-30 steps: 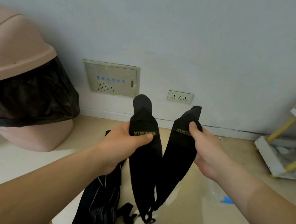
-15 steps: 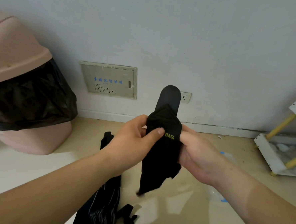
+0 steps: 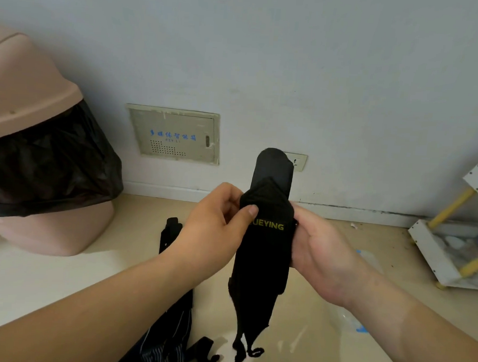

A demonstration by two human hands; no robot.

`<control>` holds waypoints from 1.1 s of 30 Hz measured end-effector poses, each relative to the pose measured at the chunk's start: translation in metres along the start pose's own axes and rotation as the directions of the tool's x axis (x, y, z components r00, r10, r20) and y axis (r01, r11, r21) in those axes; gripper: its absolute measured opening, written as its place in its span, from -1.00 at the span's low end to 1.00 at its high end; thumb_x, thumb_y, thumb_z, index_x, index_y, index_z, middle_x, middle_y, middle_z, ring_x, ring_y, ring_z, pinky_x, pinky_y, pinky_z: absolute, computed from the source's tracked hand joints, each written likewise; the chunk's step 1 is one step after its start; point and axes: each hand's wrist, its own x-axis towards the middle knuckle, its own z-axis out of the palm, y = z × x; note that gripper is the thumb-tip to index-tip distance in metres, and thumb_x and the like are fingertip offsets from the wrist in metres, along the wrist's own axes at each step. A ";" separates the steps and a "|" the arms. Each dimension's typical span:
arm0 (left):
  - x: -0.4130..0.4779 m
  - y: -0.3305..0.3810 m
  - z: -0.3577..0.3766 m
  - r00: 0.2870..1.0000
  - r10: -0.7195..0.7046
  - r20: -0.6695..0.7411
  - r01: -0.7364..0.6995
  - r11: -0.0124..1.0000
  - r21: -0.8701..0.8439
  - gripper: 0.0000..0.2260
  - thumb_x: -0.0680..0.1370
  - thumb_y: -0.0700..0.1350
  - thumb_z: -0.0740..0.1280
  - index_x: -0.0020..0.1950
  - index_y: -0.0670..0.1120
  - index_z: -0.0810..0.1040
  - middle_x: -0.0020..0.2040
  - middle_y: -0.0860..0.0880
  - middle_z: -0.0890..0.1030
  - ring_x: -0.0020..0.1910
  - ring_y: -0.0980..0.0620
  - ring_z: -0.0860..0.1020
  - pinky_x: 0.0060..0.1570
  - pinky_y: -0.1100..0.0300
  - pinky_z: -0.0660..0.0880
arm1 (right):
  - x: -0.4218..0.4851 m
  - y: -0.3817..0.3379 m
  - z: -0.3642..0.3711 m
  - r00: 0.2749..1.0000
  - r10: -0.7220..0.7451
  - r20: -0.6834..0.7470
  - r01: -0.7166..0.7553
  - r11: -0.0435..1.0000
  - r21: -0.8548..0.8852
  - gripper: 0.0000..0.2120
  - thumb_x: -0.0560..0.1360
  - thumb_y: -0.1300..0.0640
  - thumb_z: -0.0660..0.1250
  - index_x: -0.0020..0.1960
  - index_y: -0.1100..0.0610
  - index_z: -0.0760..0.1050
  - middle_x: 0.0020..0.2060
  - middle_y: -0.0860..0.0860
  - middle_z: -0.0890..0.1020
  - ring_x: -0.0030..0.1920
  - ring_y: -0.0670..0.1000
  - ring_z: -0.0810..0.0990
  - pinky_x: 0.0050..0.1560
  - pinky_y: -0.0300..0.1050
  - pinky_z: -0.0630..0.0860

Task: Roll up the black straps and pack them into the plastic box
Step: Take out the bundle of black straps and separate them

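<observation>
black straps (image 3: 261,255), seemingly soft, light: we clamp left hand (image 3: 215,235) and right hand (image 3: 321,250) around their lettered upper end.

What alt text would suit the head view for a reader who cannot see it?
A person's left hand and right hand grip black straps held upright together, yellow lettering facing the camera, ends dangling above the floor. A pink bin with a black liner stands at left.
</observation>
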 end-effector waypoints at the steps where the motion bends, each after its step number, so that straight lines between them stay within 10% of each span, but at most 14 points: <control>1: 0.000 0.001 0.000 1.000 0.013 0.004 -0.013 1.000 0.006 -0.90 0.67 -0.04 0.37 -0.02 0.00 0.53 -0.13 -0.19 0.66 -0.23 -0.10 0.62 -0.03 -0.24 0.65 | 0.000 0.000 0.000 1.000 0.001 0.004 -0.001 1.000 -0.008 -0.55 0.72 -0.09 0.08 0.32 0.04 0.67 0.22 0.15 0.73 0.19 0.16 0.73 0.12 0.07 0.60; 5: 0.002 -0.002 -0.001 1.000 0.003 0.027 -0.004 1.000 0.021 -0.91 0.69 -0.08 0.35 0.02 -0.07 0.55 -0.14 -0.21 0.68 -0.22 -0.18 0.64 -0.08 -0.17 0.66 | 0.002 0.000 -0.002 1.000 -0.003 -0.016 0.003 1.000 -0.025 -0.54 0.71 -0.06 0.07 0.33 0.10 0.65 0.26 0.23 0.70 0.30 0.31 0.65 0.40 0.30 0.50; 13: 0.003 -0.008 0.000 1.000 0.006 0.018 -0.005 0.999 -0.054 -0.91 0.68 -0.09 0.37 0.00 -0.07 0.55 -0.13 -0.25 0.67 -0.15 -0.32 0.63 -0.03 -0.25 0.62 | 0.004 0.005 0.000 0.999 0.001 -0.035 -0.003 0.998 -0.058 -0.50 0.75 -0.11 -0.02 0.36 0.03 0.63 0.27 0.10 0.71 0.33 0.15 0.66 0.38 0.13 0.51; 19: 0.003 -0.008 0.000 1.000 -0.006 0.008 0.007 0.985 -0.171 -0.90 0.70 -0.09 0.35 0.01 -0.07 0.57 -0.20 -0.09 0.70 -0.28 0.08 0.60 -0.21 0.17 0.58 | 0.005 0.011 0.004 0.999 0.000 -0.044 -0.002 0.999 -0.042 -0.42 0.73 -0.29 -0.05 0.40 -0.04 0.61 0.32 0.00 0.69 0.38 0.05 0.63 0.55 0.18 0.36; 23: 0.003 -0.008 0.004 0.999 -0.046 -0.008 0.043 0.966 -0.254 -0.90 0.69 -0.10 0.36 0.00 -0.08 0.59 -0.24 0.00 0.68 -0.34 0.15 0.58 -0.33 0.32 0.52 | 0.002 0.010 0.015 0.991 -0.121 -0.063 0.108 0.977 -0.185 -0.67 0.71 -0.27 0.10 0.24 -0.23 0.59 0.05 -0.44 0.69 0.12 -0.43 0.61 0.22 -0.33 0.51; 27: 0.002 -0.011 0.012 0.989 -0.146 0.002 0.140 0.945 -0.296 -0.87 0.69 -0.06 0.37 -0.03 -0.08 0.58 -0.26 0.01 0.64 -0.30 0.07 0.56 -0.31 0.22 0.51 | 0.002 0.014 0.020 0.955 -0.247 -0.163 0.193 0.937 -0.293 -0.81 0.74 -0.05 0.19 0.18 -0.14 0.58 -0.04 -0.21 0.75 0.03 -0.20 0.71 0.04 -0.26 0.60; 33: 0.005 -0.006 0.006 0.994 -0.016 -0.107 0.031 0.990 0.137 -0.77 0.59 0.08 0.47 0.10 0.02 0.50 -0.10 0.08 0.65 -0.26 0.12 0.61 -0.18 0.14 0.61 | 0.002 0.013 0.018 0.949 -0.198 -0.247 0.140 0.962 -0.233 -0.73 0.74 -0.11 0.16 0.12 -0.13 0.63 0.01 -0.19 0.76 0.11 -0.18 0.70 0.18 -0.14 0.57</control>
